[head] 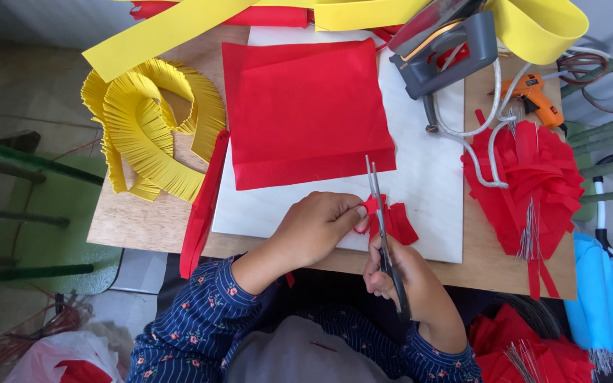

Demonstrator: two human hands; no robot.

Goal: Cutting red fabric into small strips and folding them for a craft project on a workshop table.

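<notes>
Wooden tabletop (143, 220) fills most of my head view, with a white board (427, 206) laid across its middle and a flat red sheet (306, 113) resting on that board. To the far side I see fringed yellow strips (147, 128) curled in a heap, a long yellow band (179, 32) running across the top edge, a grey iron (448, 50) with its white cord, an orange glue gun (537, 99), and a pile of cut red pieces (533, 184) on the other end. At the near edge of the board my left hand (313, 230) is closed in a pinch on a small folded red paper (388, 220), thumb and fingertips clamped at its near corner. My right hand (406, 276) is wrapped around the handles of the scissors (381, 220), whose blades stand nearly together and point away from me over the paper, touching it. To do this cut well, I judge that the pinch should stay firm and close beside the blades so the layers do not slip, with the fingertips kept clear of the cutting line. I would make short, even snips and turn the paper rather than the scissors. One risk, as I read it, is cutting right through the held corner.
</notes>
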